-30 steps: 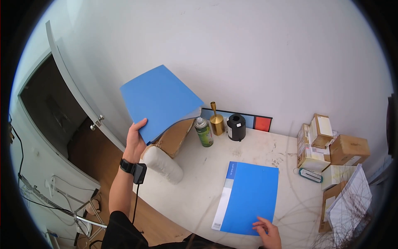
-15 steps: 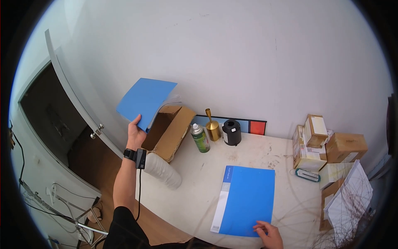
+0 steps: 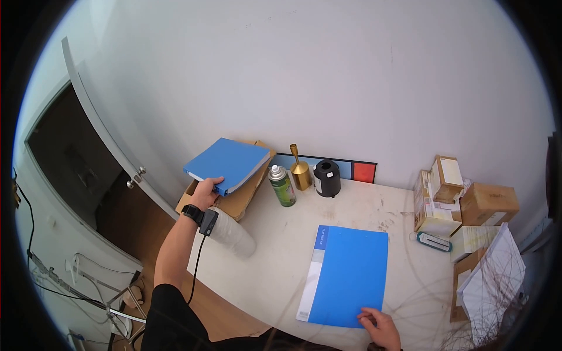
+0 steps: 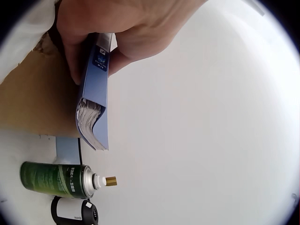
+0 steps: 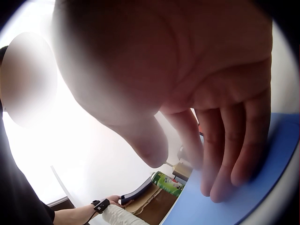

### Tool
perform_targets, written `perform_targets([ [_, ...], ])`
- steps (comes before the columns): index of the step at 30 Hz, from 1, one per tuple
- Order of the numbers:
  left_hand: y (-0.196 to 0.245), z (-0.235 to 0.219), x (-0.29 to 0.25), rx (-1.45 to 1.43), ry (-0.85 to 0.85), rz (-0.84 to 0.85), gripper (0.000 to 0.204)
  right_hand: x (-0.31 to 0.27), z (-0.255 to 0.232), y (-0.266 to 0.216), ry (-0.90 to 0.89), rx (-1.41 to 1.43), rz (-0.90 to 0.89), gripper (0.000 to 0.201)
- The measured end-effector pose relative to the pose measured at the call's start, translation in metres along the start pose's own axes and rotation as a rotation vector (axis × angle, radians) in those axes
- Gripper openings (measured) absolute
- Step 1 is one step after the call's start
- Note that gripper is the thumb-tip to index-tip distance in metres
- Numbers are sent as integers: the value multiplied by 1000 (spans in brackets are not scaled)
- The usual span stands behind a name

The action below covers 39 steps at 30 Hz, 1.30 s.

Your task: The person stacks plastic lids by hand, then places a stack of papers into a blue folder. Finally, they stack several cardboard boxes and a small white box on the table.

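Observation:
My left hand (image 3: 205,193) grips the spine edge of a thick blue folder (image 3: 229,162) above the cardboard box (image 3: 239,202) at the table's back left. In the left wrist view, thumb and fingers lie on either side of the folder's spine (image 4: 96,77), and sheets show at its end. A second blue folder (image 3: 351,275) with a white and dark blue strip lies flat on the table. Over its lower right corner is my right hand (image 3: 380,329), fingers loosely bent; in the right wrist view the fingers (image 5: 229,150) are over the blue cover (image 5: 206,201).
A white wrapped roll (image 3: 233,234) stands beside the box. Along the back are a green spray can (image 3: 283,186), a brass-coloured object (image 3: 301,175) and a black cylinder (image 3: 327,178). Small boxes (image 3: 489,205), a teal-edged item (image 3: 434,241) and papers (image 3: 495,286) occupy the right side.
My left hand has brought the thick folder down from in front of the wall to the cardboard box, tilting it flatter. My right hand has stayed near the lying folder's corner.

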<state>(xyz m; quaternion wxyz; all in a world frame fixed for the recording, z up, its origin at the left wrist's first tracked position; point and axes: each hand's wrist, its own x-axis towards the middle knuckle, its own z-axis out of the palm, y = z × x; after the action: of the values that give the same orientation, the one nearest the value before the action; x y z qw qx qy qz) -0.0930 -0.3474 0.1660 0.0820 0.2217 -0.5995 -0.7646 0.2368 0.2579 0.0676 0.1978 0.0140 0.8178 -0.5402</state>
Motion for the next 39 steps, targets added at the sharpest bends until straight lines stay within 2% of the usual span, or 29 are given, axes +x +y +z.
perform_targets([
  [4, 14, 18, -27, 164, 86, -15, 47, 4, 5, 23, 40, -31, -94, 36],
  [6, 14, 10, -28, 164, 114, -61, 46, 15, 4, 31, -21, 30, -159, 42],
  [7, 14, -3, -17, 183, 143, -136, 42, 11, 1, 33, -22, 70, -164, 45],
  [8, -1, -71, 43, 462, -138, -60, 37, 5, -3, 21, 17, 52, -192, 40],
  [9, 4, -76, 46, 323, -140, -121, 40, -1, -11, 7, 61, 26, -205, 36],
  [11, 14, -80, 46, 44, -120, -244, 51, -14, -22, 9, 160, 21, -221, 37],
  [13, 25, -64, 27, 38, 20, -160, 74, -26, -33, 10, 348, 236, -132, 37],
  [15, 23, -84, 44, 25, -75, -127, 85, -33, -43, 20, 518, 484, -127, 38],
  [17, 22, -95, 48, 32, -127, -156, 89, -43, -56, 35, 670, 767, -183, 39],
  [19, 23, -94, 49, 36, -125, -151, 91, -55, -68, 43, 788, 876, -234, 44],
  [21, 20, -75, 28, 39, -74, -119, 93, -62, -78, 47, 856, 938, -290, 50],
  [24, 29, -33, -20, 141, 11, -19, 92, -69, -97, 59, 862, 963, -387, 64],
  [25, 28, -46, -13, 335, -25, 125, 90, -64, -103, 44, 963, 1066, -349, 64],
  [26, 27, -58, -9, 408, 13, 238, 88, -56, -109, 24, 1066, 1169, -308, 64],
  [27, 29, -46, -24, 404, 55, 335, 85, -51, -114, 11, 1168, 1272, -264, 63],
  [29, 36, -15, -61, 333, 64, 484, 81, -43, -120, 10, 1184, 1359, -304, 60],
  [32, 48, 48, -150, 307, -142, 638, 74, -34, -122, 23, 1216, 1334, -371, 51],
  [35, 30, 108, -238, 298, -441, 710, 69, -35, -127, 34, 1251, 1242, -381, 40],
  [37, 6, 120, -275, 396, -811, 554, 64, -37, -126, 37, 1272, 1204, -361, 35],
  [39, -18, 135, -286, 677, -1167, 360, 64, -40, -124, 38, 1297, 1183, -340, 31],
])
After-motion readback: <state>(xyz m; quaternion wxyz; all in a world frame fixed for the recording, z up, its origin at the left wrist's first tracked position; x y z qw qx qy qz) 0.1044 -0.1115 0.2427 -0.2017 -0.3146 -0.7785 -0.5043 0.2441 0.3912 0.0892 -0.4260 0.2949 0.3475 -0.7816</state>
